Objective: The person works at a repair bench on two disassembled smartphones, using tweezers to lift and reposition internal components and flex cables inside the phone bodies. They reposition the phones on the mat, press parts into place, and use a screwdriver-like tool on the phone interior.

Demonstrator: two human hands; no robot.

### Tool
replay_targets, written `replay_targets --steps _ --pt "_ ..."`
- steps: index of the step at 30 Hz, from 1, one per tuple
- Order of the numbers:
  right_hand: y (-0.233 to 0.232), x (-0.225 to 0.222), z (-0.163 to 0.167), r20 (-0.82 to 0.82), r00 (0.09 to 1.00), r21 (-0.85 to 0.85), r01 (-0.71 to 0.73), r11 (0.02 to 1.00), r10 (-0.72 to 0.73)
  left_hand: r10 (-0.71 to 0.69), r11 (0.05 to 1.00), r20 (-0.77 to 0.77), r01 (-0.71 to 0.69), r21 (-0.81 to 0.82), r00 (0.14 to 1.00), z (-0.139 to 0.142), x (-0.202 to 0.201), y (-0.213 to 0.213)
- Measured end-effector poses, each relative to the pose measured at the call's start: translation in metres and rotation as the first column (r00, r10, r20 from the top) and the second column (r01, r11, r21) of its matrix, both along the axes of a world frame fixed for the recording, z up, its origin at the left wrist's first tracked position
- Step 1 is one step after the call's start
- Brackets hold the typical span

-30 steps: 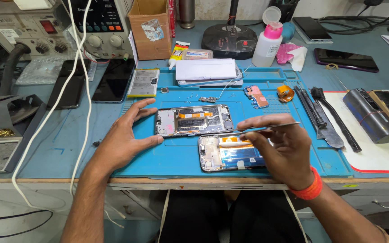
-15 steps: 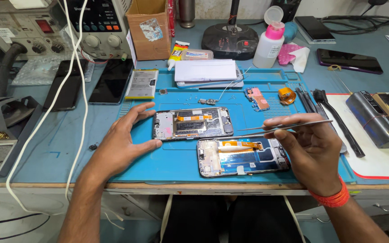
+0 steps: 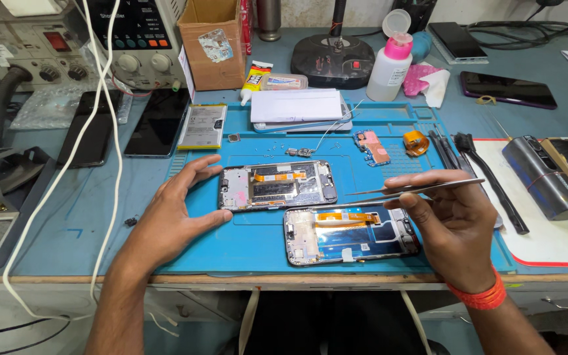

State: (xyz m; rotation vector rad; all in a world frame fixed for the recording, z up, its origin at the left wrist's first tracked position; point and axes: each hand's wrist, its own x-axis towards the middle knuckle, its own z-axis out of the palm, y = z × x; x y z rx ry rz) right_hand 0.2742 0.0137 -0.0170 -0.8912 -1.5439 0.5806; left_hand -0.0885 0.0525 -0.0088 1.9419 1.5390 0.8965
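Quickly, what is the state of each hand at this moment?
Left hand: open, fingers spread, touching the left end of the upper opened phone.
Right hand: closed on metal tweezers, above the lower opened phone.

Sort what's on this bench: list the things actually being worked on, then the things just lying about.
In hand:
left hand steadying the upper opened phone
right hand holding tweezers
lower opened phone beside it

Lying about:
pink-capped bottle
cardboard box
dark phone
black brush
glue tube
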Motion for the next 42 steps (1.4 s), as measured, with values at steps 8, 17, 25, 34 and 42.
replay_targets --steps 8,17,25,34,42 --pt "-0.0001 -0.003 0.0011 -0.032 0.999 0.001 -0.018 1.0 0.018 -0.003 1.0 -0.017 0.003 0.021 1.0 -0.0016 -0.0007 0.0004" --pt "-0.0016 -0.0039 0.0035 0.02 1.0 0.001 0.016 1.0 -0.016 0.006 1.0 -0.014 -0.006 0.016 1.0 0.0005 0.0012 -0.0019" --pt "-0.0022 -0.0042 0.0031 -0.005 1.0 0.008 -0.003 1.0 0.003 0.018 1.0 -0.028 -0.018 0.0 0.999 0.0032 0.002 -0.0027" --pt "-0.0004 -0.0027 0.0035 0.035 0.999 0.021 0.007 1.0 -0.008 0.014 1.0 -0.03 -0.014 0.018 0.999 0.0017 0.0004 -0.0017" --pt "-0.0012 -0.0028 0.0026 0.026 1.0 0.005 0.006 1.0 -0.006 -0.008 0.999 -0.027 0.009 0.035 1.0 0.0009 -0.0017 -0.0005"
